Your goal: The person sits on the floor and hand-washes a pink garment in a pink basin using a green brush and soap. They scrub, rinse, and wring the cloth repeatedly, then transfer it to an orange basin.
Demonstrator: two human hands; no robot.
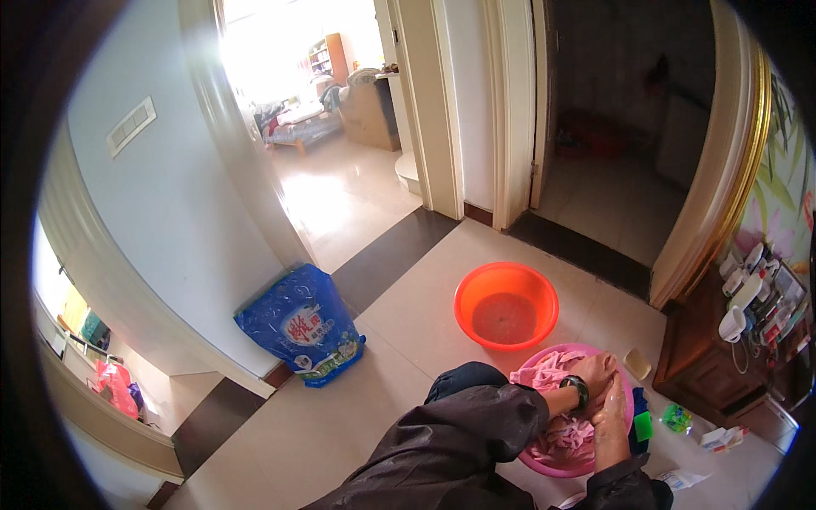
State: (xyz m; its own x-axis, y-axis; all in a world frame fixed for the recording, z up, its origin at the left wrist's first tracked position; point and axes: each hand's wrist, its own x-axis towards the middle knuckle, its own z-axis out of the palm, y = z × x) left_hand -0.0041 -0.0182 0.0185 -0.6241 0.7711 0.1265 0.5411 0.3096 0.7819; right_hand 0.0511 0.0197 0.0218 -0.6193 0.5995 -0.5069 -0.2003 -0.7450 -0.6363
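Pink wet cloth (567, 440) lies bunched inside a pink plastic basin (628, 417) on the floor at the lower right. My left hand (596, 376), with a dark bangle on its wrist, is bent inward over the cloth. Wet and streaked with what looks like suds, my right hand (612, 403) meets it above the basin. The two hands touch each other, and their fingers are partly hidden, so whether cloth is pinched between them is unclear. Just beyond stands an orange plastic basin (505, 319) with some liquid in its bottom.
A blue detergent bag (306, 328) leans by the wall at left. A soap dish (636, 364), a dark item with a green patch (642, 426) and small packages (722, 438) lie right of the basin. A wooden cabinet (695, 357) bounds that side. Doorways open ahead.
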